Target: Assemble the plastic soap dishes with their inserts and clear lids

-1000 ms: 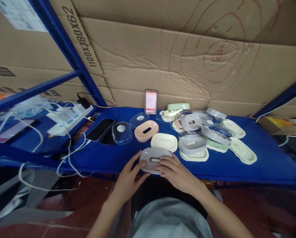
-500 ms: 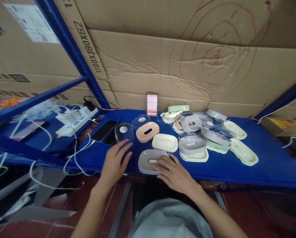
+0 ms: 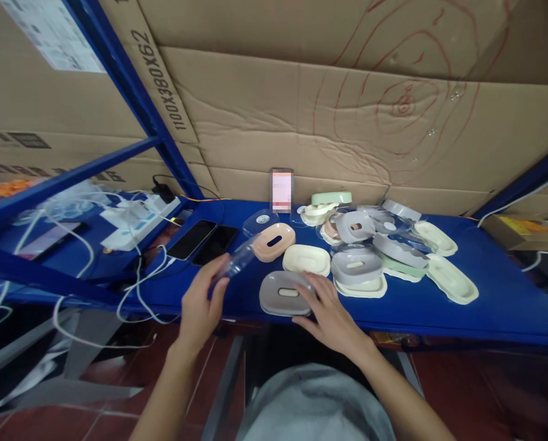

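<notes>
My left hand (image 3: 203,303) is closed on a clear plastic lid (image 3: 238,260), lifted and tilted above the blue shelf (image 3: 494,300). My right hand (image 3: 327,309) lies with fingers spread on the right side of a grey soap dish (image 3: 281,293) with an oval slot, which sits at the shelf's front edge. Just behind it stand a peach soap dish (image 3: 272,241) and a cream tray (image 3: 305,259). Another clear lid (image 3: 259,220) lies further back.
A heap of grey, cream, green and clear soap-dish parts (image 3: 384,248) covers the shelf's middle right. Two dark phones (image 3: 203,240) lie at the left, a small upright phone (image 3: 282,190) leans on the cardboard wall. A power strip (image 3: 138,214) with white cables is at far left.
My left hand left the grey dish, reached left to the clear lid beside the phones and picked it up, now tilted. My right hand stayed on the grey dish.
</notes>
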Demonstrator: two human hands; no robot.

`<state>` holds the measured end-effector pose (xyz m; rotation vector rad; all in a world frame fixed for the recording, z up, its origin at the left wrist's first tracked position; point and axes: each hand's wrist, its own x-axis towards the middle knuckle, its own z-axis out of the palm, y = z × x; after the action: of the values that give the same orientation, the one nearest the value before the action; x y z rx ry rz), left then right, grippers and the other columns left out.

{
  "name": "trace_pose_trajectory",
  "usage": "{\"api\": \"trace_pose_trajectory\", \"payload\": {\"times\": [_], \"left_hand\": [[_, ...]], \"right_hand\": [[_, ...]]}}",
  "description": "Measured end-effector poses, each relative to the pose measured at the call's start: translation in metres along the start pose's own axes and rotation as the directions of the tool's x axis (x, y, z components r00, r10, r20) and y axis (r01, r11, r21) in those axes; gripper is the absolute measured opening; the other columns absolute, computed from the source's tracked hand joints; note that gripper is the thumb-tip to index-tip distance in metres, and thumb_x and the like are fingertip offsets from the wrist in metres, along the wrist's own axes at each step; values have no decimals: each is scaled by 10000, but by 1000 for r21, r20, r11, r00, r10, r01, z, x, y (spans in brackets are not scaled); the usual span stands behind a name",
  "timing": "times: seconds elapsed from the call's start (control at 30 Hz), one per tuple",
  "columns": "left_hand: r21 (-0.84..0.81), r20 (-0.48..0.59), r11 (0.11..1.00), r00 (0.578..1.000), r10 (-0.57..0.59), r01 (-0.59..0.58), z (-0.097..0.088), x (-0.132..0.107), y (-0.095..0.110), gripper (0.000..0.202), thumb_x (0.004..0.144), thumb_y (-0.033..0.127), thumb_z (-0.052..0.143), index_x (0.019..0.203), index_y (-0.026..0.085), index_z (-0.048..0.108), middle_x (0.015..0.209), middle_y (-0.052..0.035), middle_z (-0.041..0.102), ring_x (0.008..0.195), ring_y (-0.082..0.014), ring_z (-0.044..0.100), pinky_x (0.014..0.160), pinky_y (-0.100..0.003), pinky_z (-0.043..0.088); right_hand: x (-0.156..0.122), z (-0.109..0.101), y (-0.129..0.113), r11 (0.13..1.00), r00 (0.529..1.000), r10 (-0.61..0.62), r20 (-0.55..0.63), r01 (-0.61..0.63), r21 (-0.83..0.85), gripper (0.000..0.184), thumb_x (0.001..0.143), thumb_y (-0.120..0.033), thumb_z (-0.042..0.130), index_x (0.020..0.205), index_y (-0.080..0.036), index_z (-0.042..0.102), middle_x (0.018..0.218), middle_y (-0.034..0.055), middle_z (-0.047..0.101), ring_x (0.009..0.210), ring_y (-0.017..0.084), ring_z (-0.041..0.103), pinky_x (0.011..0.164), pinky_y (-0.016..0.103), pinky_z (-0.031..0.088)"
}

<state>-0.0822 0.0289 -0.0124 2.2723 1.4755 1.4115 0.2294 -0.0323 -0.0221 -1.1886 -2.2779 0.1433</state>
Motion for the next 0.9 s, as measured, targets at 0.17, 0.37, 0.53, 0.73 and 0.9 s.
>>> {"api": "trace_pose_trajectory", "payload": {"times": [0.17,0.37,0.53,0.73,0.9], "left_hand": [[-244,311,969,943,116,-38,18,-31,15,442,1108,268,447,1544,299,507,1588,-84,575,1479,-237,546,1217,-434,477],[-277,405,961,909,101,17,26,-34,29,383,1061,315,567,1442,276,546,1629,-131,498,1540,-291,466,1237,-501,444],[-182,279,970,954,-108,163,43,-36,55,541,843,484,859,1218,235,559,1490,-164,540,1391,-341,592,1099,-495,553],[-290,327,955,944,35,65,37,-27,51,399,934,299,765,1283,248,579,1456,-142,571,1475,-324,523,1182,-500,490],[-450,355,893,918,178,1,23,-15,34,418,912,202,743,1294,241,580,1431,-134,636,1541,-348,450,1256,-597,386]], "right_hand": [[-4,7,7,987,988,134,-73,-127,102,1072,976,-340,759,1733,-285,2,1786,210,111,1659,364,167,1254,610,400],[0,5,6,983,994,98,52,-105,151,904,1041,-282,656,1732,-335,75,1762,141,278,1638,306,265,1278,562,384],[-1,4,7,955,978,205,33,-208,212,1015,1001,-275,716,1731,-343,15,1806,167,16,1640,354,227,1229,540,446],[-1,4,13,930,978,201,56,-208,304,940,1033,-284,660,1729,-373,35,1814,116,-8,1664,326,115,1286,548,340],[-2,5,16,916,977,185,109,-211,342,749,1056,-330,614,1699,-423,241,1820,36,32,1662,307,150,1313,510,293]]}}
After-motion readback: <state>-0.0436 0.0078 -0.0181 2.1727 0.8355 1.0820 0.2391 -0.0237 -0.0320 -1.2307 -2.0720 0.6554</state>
